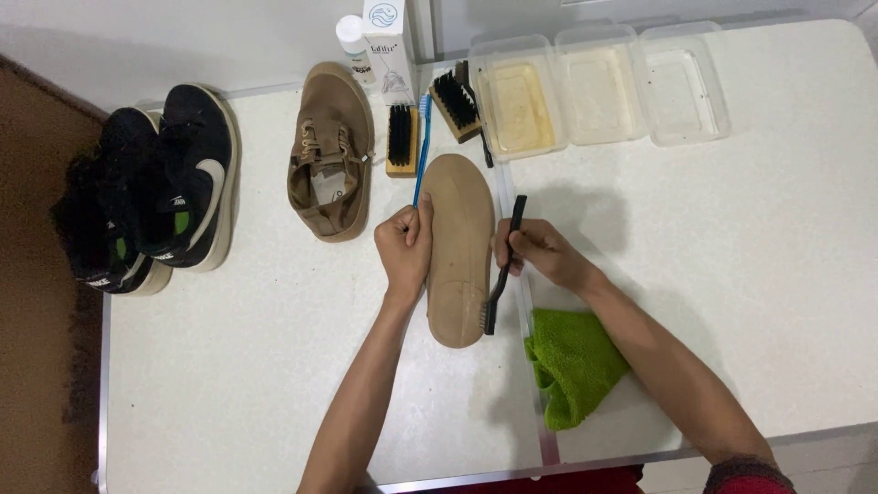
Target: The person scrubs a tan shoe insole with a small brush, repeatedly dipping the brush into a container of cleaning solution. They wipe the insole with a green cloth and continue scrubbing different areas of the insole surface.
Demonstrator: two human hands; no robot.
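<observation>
Green cloth (pixel 574 364) lies crumpled at the near edge of the white table (pixel 777 274), just under the right forearm.

R hand (pixel 541 252) is closed round a thin black brush (pixel 504 265), gripped abt mid-handle; the bristle end points toward the person and sits at the right edge of the tan shoe (pixel 457 247), near its near end. Handle tip sticks up past the fingers.

L hand (pixel 404 247) is curled shut on the shoe's left edge, thumb on top, pinning it. Shoe lies sole-up, lengthwise, centre of table, betw both hands.

Just beyond the L hand: blue toothbrush (pixel 422 151) lying lengthwise, its near end touching or v. close to the knuckles. Left of it, wooden brush (pixel 401 139), black bristles up. Further left, 2nd tan shoe (pixel 331 151), upright, laces showing.

Far left: pair of black sneakers (pixel 155 187) side by side at table edge.

Far side: another bristle brush (pixel 457 102) leaning at the first of 3 clear tubs (pixel 599 84) in a row; first tub looks yellowish. White bottle (pixel 352 46) and white box (pixel 387 50) stand at the back, behind the 2nd shoe.
</observation>
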